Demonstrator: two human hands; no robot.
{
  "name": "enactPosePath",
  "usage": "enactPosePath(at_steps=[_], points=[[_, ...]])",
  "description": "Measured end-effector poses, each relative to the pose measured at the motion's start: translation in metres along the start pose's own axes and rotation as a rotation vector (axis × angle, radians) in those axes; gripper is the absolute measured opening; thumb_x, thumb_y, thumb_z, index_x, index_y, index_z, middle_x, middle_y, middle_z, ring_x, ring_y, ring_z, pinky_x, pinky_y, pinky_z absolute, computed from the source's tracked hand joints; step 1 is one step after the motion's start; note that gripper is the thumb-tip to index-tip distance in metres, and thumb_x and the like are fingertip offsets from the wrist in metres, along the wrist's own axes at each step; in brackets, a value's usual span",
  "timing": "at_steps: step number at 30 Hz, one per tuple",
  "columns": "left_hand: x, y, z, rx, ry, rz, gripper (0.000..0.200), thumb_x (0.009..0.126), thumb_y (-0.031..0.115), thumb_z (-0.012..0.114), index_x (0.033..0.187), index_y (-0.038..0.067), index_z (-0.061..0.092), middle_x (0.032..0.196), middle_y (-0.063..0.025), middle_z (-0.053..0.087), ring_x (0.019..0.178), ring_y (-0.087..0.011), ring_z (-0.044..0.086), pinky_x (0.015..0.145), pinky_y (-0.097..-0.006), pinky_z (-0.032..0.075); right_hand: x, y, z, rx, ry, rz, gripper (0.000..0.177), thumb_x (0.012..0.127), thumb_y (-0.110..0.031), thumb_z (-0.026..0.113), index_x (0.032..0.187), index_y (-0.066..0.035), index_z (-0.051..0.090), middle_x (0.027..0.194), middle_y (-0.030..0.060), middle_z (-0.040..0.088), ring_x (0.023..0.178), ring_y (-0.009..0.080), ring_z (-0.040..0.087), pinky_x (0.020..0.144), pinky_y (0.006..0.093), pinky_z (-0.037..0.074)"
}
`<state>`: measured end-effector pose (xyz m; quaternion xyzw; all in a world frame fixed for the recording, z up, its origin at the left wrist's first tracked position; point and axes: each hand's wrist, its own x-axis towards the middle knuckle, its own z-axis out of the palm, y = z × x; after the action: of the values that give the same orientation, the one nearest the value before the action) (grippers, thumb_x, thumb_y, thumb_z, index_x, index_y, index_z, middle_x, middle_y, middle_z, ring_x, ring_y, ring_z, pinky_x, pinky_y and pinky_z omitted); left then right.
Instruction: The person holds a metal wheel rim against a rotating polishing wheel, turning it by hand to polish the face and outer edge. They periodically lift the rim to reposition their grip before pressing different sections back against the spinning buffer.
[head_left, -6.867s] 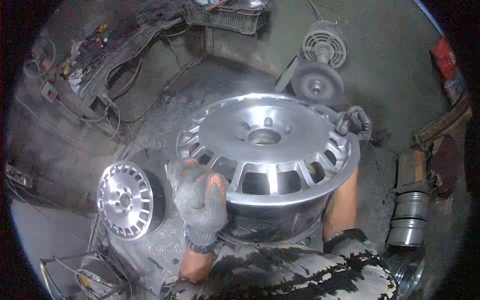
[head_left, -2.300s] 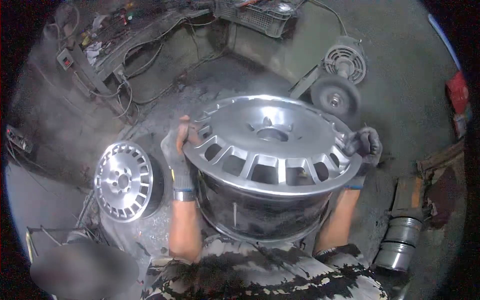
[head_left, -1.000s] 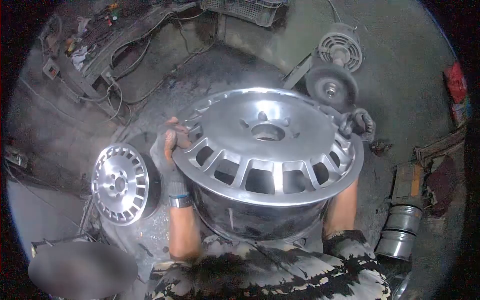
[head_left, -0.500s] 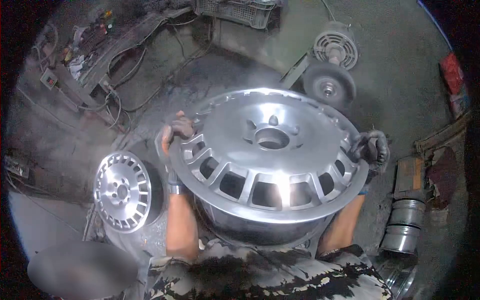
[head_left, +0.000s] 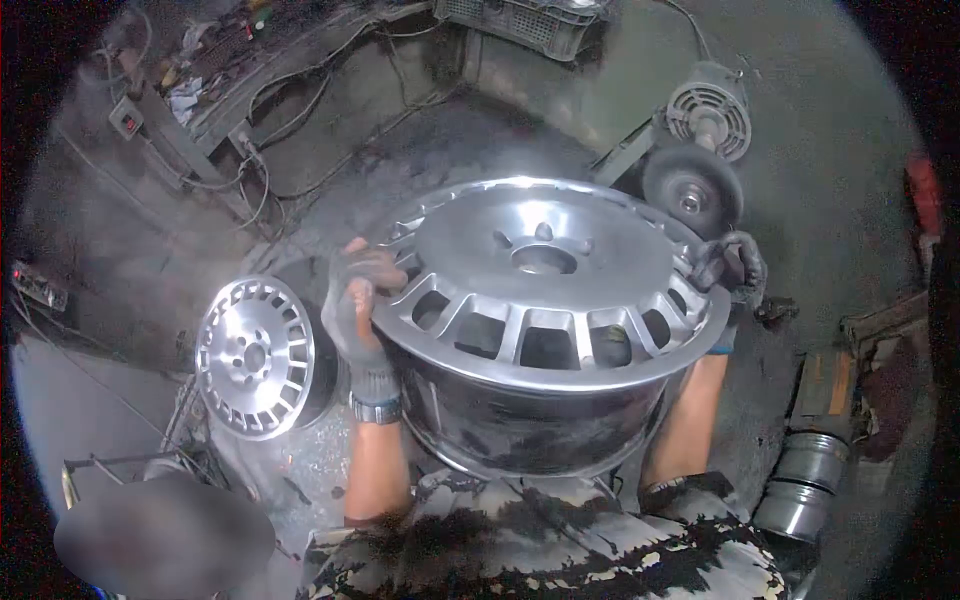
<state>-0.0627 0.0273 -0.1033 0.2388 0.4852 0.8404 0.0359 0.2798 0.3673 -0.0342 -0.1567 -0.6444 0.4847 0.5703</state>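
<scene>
A large silver wheel rim (head_left: 540,350) fills the middle of the view, its slotted face tilted up and its dark barrel toward my body. At its left edge, my left hand (head_left: 362,295), in a worn grey glove with bare fingertips, has its fingers wrapped over the rim. Opposite it, my right hand (head_left: 730,270), in a dark glove, grips the right edge with fingers curled. A wristwatch sits on my left wrist.
A second slotted rim (head_left: 255,358) leans upright at the left. Beyond the held rim stands a motor (head_left: 709,112) with a round wheel (head_left: 692,193). Metal cylinders (head_left: 812,460) lie at the right, a crate (head_left: 520,25) at the top, cables at upper left.
The held rim has tilted, showing more of its barrel, with both hands still on it. The surroundings have shifted in view, the motor toward the right and down.
</scene>
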Motion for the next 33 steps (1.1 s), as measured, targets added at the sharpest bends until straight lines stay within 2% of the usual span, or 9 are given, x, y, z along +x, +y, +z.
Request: enactPosePath(at_steps=[3, 8, 11, 15, 18, 20, 26, 31, 33], points=[[0.000, -0.007, -0.018, 0.242, -0.155, 0.188, 0.054, 0.102, 0.032, 0.052, 0.131, -0.013, 0.062, 0.120, -0.0170, 0.071, 0.112, -0.0227, 0.066, 0.106, -0.0372, 0.048, 0.008, -0.006, 0.006, -0.132, -0.067, -0.014, 0.015, 0.103, -0.012, 0.058, 0.108, -0.002, 0.068, 0.091, 0.0074, 0.069, 0.075, 0.0137, 0.063, 0.063, 0.0268, 0.049], [0.000, -0.003, -0.001, 0.213, -0.056, 0.136, 0.042, 0.101, 0.025, 0.053, 0.105, -0.010, 0.074, 0.114, -0.0181, 0.073, 0.104, -0.0262, 0.068, 0.105, -0.0395, 0.047, 0.011, -0.018, 0.014, -0.177, -0.023, 0.008, 0.017, 0.104, -0.011, 0.056, 0.106, -0.002, 0.070, 0.090, 0.0051, 0.068, 0.079, 0.0128, 0.064, 0.068, 0.0272, 0.051], [0.015, -0.008, 0.010, 0.168, -0.026, 0.085, 0.042, 0.097, 0.027, 0.055, 0.089, -0.008, 0.077, 0.088, -0.0169, 0.075, 0.102, -0.0291, 0.068, 0.112, -0.0502, 0.043, 0.014, -0.008, -0.010, -0.187, 0.027, -0.036, 0.021, 0.105, -0.016, 0.054, 0.107, -0.001, 0.069, 0.087, 0.0064, 0.067, 0.075, 0.0140, 0.063, 0.068, 0.0278, 0.051], [0.033, -0.034, 0.009, 0.045, -0.081, 0.094, 0.041, 0.099, 0.022, 0.051, 0.085, -0.008, 0.075, 0.083, -0.0166, 0.075, 0.089, -0.0265, 0.069, 0.112, -0.0521, 0.045, -0.016, -0.045, 0.029, -0.458, 0.172, -0.103, 0.031, 0.108, -0.025, 0.050, 0.109, 0.001, 0.066, 0.083, 0.0074, 0.067, 0.069, 0.0157, 0.062, 0.062, 0.0272, 0.050], [0.044, -0.074, 0.001, -0.124, -0.110, -0.034, 0.045, 0.100, 0.024, 0.047, 0.083, -0.008, 0.074, 0.084, -0.0164, 0.074, 0.087, -0.0255, 0.069, 0.112, -0.0514, 0.045, -0.027, -0.089, 0.072, -0.241, 0.169, 0.032, 0.029, 0.108, -0.024, 0.050, 0.109, 0.000, 0.065, 0.079, 0.0054, 0.066, 0.060, 0.0126, 0.058, 0.054, 0.0264, 0.046], [0.046, -0.070, 0.011, -0.111, -0.087, -0.065, 0.047, 0.101, 0.026, 0.046, 0.084, -0.008, 0.074, 0.086, -0.0163, 0.075, 0.087, -0.0255, 0.069, 0.113, -0.0511, 0.045, -0.030, -0.081, 0.053, -0.604, 0.171, -0.131, 0.030, 0.108, -0.027, 0.051, 0.109, 0.000, 0.065, 0.079, 0.0048, 0.066, 0.057, 0.0119, 0.057, 0.053, 0.0264, 0.045], [0.033, -0.046, 0.026, 0.013, -0.097, 0.009, 0.048, 0.102, 0.030, 0.048, 0.089, -0.008, 0.075, 0.092, -0.0157, 0.075, 0.093, -0.0268, 0.070, 0.116, -0.0506, 0.041, -0.028, -0.096, 0.073, -0.330, 0.167, -0.034, 0.033, 0.108, -0.029, 0.051, 0.113, 0.000, 0.066, 0.094, 0.0069, 0.066, 0.076, 0.0131, 0.066, 0.062, 0.0257, 0.053], [0.022, -0.017, 0.027, 0.029, -0.015, -0.148, 0.044, 0.100, 0.031, 0.056, 0.092, -0.007, 0.076, 0.096, -0.0156, 0.075, 0.100, -0.0265, 0.069, 0.114, -0.0475, 0.042, -0.011, -0.078, 0.075, -0.322, 0.206, 0.006, 0.035, 0.109, -0.032, 0.052, 0.102, -0.001, 0.065, 0.077, 0.0042, 0.062, 0.061, 0.0105, 0.059, 0.050, 0.0243, 0.045], [0.021, -0.030, 0.014, 0.155, -0.081, 0.040, 0.044, 0.100, 0.031, 0.055, 0.098, -0.008, 0.074, 0.100, -0.0158, 0.075, 0.106, -0.0263, 0.068, 0.108, -0.0428, 0.046, -0.007, -0.075, 0.078, -0.255, 0.208, 0.073, 0.035, 0.109, -0.032, 0.052, 0.097, -0.001, 0.065, 0.072, 0.0030, 0.059, 0.056, 0.0094, 0.056, 0.046, 0.0239, 0.041]])
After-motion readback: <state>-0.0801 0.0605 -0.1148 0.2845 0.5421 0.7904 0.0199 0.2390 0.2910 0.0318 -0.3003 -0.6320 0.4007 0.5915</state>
